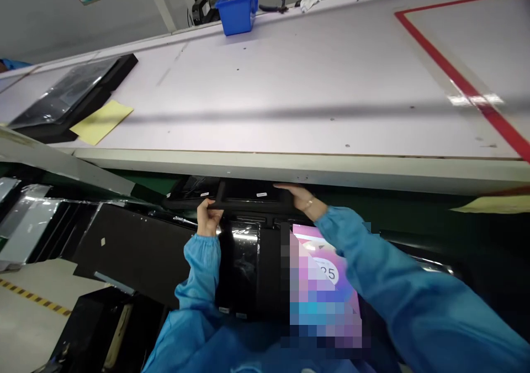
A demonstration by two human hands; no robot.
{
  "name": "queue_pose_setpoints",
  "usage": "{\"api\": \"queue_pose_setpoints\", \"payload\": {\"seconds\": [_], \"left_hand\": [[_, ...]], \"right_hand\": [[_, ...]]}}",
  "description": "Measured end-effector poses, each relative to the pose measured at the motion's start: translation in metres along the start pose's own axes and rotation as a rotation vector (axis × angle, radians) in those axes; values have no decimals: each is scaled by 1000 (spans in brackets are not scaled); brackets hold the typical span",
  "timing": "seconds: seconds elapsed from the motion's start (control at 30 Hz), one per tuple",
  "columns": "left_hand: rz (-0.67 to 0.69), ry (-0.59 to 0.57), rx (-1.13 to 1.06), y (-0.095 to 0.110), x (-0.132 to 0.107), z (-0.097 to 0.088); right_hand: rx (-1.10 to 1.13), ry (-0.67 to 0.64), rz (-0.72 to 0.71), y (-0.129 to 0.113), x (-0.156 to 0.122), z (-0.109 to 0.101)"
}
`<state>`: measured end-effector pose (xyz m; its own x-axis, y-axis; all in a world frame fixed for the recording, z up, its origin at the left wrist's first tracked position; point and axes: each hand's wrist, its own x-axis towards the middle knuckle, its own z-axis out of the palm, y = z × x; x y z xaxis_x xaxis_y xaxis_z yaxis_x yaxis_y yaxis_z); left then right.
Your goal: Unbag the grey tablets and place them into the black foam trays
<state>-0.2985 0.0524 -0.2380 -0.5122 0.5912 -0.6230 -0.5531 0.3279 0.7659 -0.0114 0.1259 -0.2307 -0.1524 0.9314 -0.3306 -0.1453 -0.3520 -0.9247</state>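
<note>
Both my arms, in blue sleeves, reach under the front edge of a long white workbench [290, 168]. My left hand [208, 216] is closed around the near edge of a flat black panel [236, 196] lying on the shelf below the bench top. My right hand [298, 198] rests on the same panel's right end, fingers stretched leftward along its top. Below my hands stands a stack of black glossy panels [244, 262], one of them with a colourful lit screen [323, 273].
On the bench top lie a black framed panel [74, 96] on a yellow sheet [101, 121] at the left, a blue bin [238, 11] at the far edge, and red tape lines [459, 80] at the right. More dark panels [132, 251] lean at lower left.
</note>
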Motion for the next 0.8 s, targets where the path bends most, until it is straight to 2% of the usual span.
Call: {"api": "queue_pose_setpoints", "payload": {"seconds": [0.07,0.17,0.23,0.3,0.37,0.43,0.5,0.53,0.6,0.63,0.67,0.7,0.73,0.77,0.8], "left_hand": [[-24,-73,-38,-23,-49,-15],[-80,-165,-46,-67,-130,-41],[-134,-226,-21,-99,-180,-59],[-230,-348,35,-128,-220,-74],[-351,-474,96,-149,-247,-88],[-442,-513,188,-161,-260,-101],[-460,-537,351,-160,-263,-112],[-441,-585,453,-155,-262,-115],[-291,-702,654,-141,-255,-112],[-124,-713,743,-133,-250,-106],[90,-674,835,-127,-243,-95],[340,-565,930,-123,-235,-81],[591,-431,1035,-121,-226,-64],[757,-322,1179,-121,-215,-45],[827,-230,1352,-124,-204,-27]], "right_hand": [[6,-46,111,-11,-43,-24],[25,-5,153,-11,-127,-71],[-5,140,182,5,-183,-101],[-18,267,252,31,-229,-127],[-64,331,270,58,-260,-149],[-216,349,198,78,-275,-166],[-402,367,78,86,-277,-176],[-493,396,5,85,-274,-177],[-693,455,-177,79,-262,-169],[-804,466,-273,75,-255,-158],[-937,455,-363,72,-247,-143],[-1067,414,-429,70,-238,-125],[-1177,366,-436,69,-229,-105],[-1280,306,-401,71,-219,-84],[-1364,247,-349,73,-210,-64]]}}
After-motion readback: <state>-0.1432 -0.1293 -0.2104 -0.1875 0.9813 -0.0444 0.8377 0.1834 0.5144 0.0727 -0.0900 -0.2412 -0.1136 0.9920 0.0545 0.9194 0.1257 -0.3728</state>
